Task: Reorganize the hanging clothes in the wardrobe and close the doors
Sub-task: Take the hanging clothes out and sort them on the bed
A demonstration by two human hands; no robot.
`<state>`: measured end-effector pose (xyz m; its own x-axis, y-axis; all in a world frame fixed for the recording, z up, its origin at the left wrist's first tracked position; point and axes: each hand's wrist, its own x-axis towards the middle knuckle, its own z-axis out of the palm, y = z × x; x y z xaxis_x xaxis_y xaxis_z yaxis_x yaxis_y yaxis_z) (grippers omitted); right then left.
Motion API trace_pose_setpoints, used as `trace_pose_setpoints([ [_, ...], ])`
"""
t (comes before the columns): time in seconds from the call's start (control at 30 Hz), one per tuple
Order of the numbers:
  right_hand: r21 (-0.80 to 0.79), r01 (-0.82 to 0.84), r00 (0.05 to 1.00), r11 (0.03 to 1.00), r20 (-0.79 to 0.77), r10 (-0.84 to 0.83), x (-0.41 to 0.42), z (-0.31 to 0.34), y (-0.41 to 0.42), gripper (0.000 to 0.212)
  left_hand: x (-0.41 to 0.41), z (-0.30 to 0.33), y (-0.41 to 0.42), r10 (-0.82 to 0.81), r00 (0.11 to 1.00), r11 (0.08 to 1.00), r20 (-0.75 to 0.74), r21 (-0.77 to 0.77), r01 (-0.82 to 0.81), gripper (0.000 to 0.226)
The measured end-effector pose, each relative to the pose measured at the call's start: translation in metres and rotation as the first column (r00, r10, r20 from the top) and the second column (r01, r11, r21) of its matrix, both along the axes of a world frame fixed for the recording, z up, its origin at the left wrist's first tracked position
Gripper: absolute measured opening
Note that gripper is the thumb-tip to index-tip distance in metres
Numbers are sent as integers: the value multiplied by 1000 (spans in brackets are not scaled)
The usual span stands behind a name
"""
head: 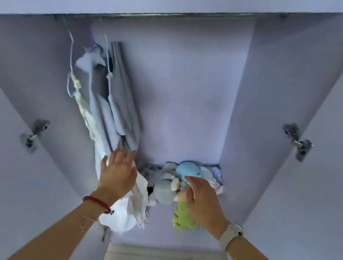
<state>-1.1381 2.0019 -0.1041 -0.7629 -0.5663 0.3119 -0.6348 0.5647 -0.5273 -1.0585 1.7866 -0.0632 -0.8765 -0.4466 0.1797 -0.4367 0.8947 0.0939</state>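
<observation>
Both hands (118, 172) (fingers spread) seemingly touch hanging clothes (111, 106).

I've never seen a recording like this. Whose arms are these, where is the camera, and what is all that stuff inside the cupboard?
There is no machine here: a person wears a wide-angle camera on the head, so you look forward and down along their own arms into an open wardrobe. The left hand, with a red bead bracelet at the wrist, reaches with straight fingers to the lower ends of the hanging clothes, pale garments bunched at the left end of the metal rail. The right hand, with a watch on the wrist, rests open over a heap of soft toys on the wardrobe floor, among them a light blue one and a green one. Neither hand grips anything. Both doors stand open; a hinge shows on the right side.
</observation>
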Motion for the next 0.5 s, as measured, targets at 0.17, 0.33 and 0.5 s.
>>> trace_pose_setpoints([
  [0.17,-44,-163,981,986,-117,157,-56,46,-86,32,-21,53,-71,171,984,981,-50,-83,-175,51],
  [0.33,31,-262,940,965,-219,262,-93,82,-161,36,-39,86,-126,205,973,963,-106,-157,-220,52],
  [0.5,88,-275,932,957,-220,288,-114,106,-227,39,-62,97,-174,157,984,956,-87,-237,-173,52],
])
